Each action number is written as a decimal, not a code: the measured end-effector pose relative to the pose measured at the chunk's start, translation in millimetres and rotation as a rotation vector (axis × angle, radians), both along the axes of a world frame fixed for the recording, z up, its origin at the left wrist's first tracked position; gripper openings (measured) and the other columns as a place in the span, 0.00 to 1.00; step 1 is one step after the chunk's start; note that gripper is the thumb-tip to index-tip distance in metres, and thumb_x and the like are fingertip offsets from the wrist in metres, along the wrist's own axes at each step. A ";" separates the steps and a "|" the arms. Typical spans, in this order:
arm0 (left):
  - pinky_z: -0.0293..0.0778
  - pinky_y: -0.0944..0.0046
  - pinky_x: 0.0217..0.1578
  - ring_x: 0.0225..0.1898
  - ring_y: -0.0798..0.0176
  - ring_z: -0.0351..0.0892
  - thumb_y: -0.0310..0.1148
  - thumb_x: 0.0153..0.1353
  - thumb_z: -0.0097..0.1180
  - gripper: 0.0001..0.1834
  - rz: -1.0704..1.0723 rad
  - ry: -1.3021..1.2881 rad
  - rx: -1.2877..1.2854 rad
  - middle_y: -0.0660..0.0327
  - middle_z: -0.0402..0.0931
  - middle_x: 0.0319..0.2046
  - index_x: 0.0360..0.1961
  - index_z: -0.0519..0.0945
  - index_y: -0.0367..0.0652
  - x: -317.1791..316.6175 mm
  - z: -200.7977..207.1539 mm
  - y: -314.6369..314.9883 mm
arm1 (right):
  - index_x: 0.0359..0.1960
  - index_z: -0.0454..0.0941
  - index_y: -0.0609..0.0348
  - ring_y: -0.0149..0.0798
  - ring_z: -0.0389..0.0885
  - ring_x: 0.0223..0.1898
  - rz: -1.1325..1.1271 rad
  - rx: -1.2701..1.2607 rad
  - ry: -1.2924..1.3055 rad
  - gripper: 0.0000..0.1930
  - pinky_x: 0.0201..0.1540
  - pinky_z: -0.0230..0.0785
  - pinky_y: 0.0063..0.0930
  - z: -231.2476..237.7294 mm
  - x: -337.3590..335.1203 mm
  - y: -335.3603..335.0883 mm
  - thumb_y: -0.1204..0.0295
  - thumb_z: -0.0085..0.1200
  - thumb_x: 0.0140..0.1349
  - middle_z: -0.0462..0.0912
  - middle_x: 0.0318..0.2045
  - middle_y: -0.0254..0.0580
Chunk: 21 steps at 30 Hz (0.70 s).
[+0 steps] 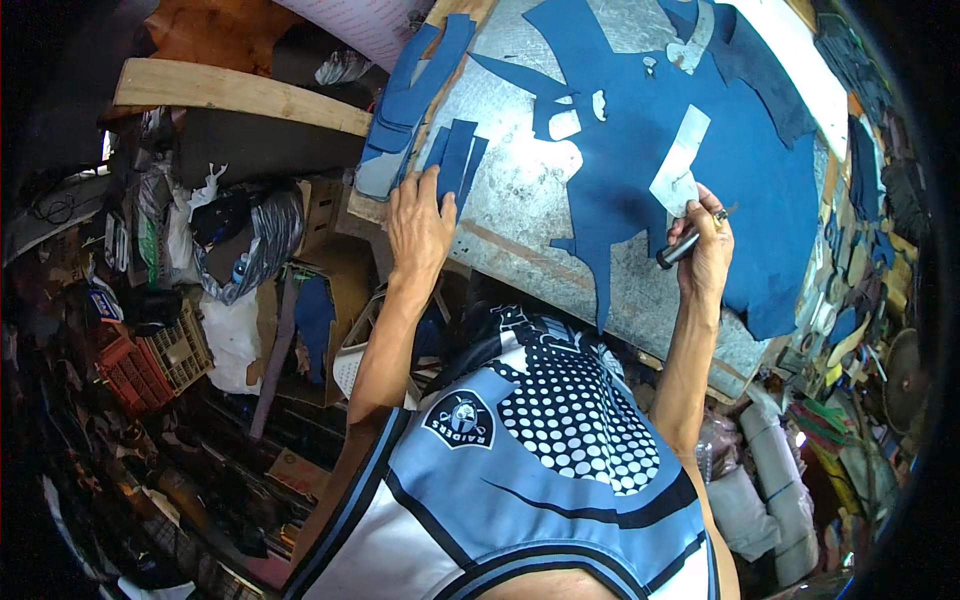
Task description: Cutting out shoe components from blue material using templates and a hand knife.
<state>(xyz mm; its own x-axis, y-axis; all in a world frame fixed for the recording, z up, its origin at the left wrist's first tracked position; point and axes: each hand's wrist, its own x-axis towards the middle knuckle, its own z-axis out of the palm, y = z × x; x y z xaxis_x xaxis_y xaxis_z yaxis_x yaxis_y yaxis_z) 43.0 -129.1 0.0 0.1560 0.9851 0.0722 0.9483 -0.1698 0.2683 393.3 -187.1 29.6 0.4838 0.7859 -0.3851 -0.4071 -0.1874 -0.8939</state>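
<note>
My left hand [420, 222] rests at the left edge of the work table, fingers stretched over several cut dark-blue strips [457, 160]. My right hand [706, 245] is closed, pinching the lower end of a pale, flat template [682, 160]. A short cylindrical tool handle [678, 251], dark with a metallic sheen, also sits in that hand; its working end cannot be made out. Beneath the right hand spreads a large blue sheet of leather-like material [620, 130] with an irregular, cut-into outline.
Longer curved blue pieces [418, 85] are stacked at the table's far left. Another pale curved template [694, 40] lies on the sheet's far side. The metal-topped table [510, 245] has a wooden edge. Left of it stand a cardboard box [345, 290] and a red crate [133, 368].
</note>
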 end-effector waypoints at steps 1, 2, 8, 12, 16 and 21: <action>0.70 0.49 0.53 0.49 0.42 0.75 0.31 0.58 0.64 0.24 -0.002 -0.024 -0.009 0.45 0.75 0.49 0.56 0.76 0.37 -3.1 1.7 0.3 | 0.51 0.74 0.72 0.27 0.76 0.20 0.002 -0.009 0.005 0.15 0.21 0.71 0.18 -2.2 -0.7 -2.8 0.76 0.52 0.66 0.79 0.23 0.38; 0.71 0.50 0.52 0.49 0.43 0.75 0.29 0.59 0.62 0.23 -0.005 -0.048 -0.018 0.46 0.77 0.47 0.56 0.76 0.37 -6.4 3.1 0.4 | 0.51 0.74 0.72 0.27 0.76 0.20 0.004 -0.011 0.008 0.15 0.21 0.71 0.18 -4.6 -1.9 -5.5 0.76 0.52 0.66 0.79 0.23 0.38; 0.73 0.52 0.48 0.47 0.45 0.78 0.23 0.60 0.57 0.16 0.084 -0.380 0.005 0.49 0.79 0.43 0.51 0.80 0.37 -15.8 14.2 9.0 | 0.53 0.73 0.69 0.27 0.76 0.20 0.014 -0.078 0.010 0.16 0.21 0.71 0.18 -16.8 -6.1 -27.0 0.74 0.54 0.65 0.78 0.23 0.37; 0.75 0.60 0.49 0.45 0.59 0.82 0.21 0.61 0.57 0.15 0.198 -0.765 -0.035 0.53 0.82 0.44 0.49 0.81 0.36 -27.7 9.1 23.9 | 0.54 0.72 0.70 0.27 0.76 0.22 0.048 -0.121 0.017 0.19 0.22 0.70 0.19 -14.7 -21.2 -31.6 0.74 0.56 0.63 0.78 0.25 0.36; 0.75 0.63 0.49 0.46 0.63 0.81 0.22 0.62 0.58 0.14 0.350 -0.984 -0.314 0.52 0.83 0.46 0.50 0.81 0.35 -14.5 15.0 18.4 | 0.52 0.75 0.68 0.25 0.74 0.20 0.111 -0.140 0.050 0.16 0.22 0.67 0.18 -2.8 -48.8 -26.3 0.75 0.57 0.64 0.78 0.23 0.34; 0.75 0.56 0.49 0.46 0.52 0.82 0.27 0.63 0.59 0.13 0.169 -0.541 -0.206 0.51 0.83 0.45 0.48 0.83 0.36 -11.1 -6.0 8.6 | 0.50 0.78 0.64 0.23 0.74 0.20 0.158 -0.177 0.049 0.14 0.22 0.66 0.17 -5.4 -61.2 -37.2 0.73 0.59 0.64 0.79 0.24 0.31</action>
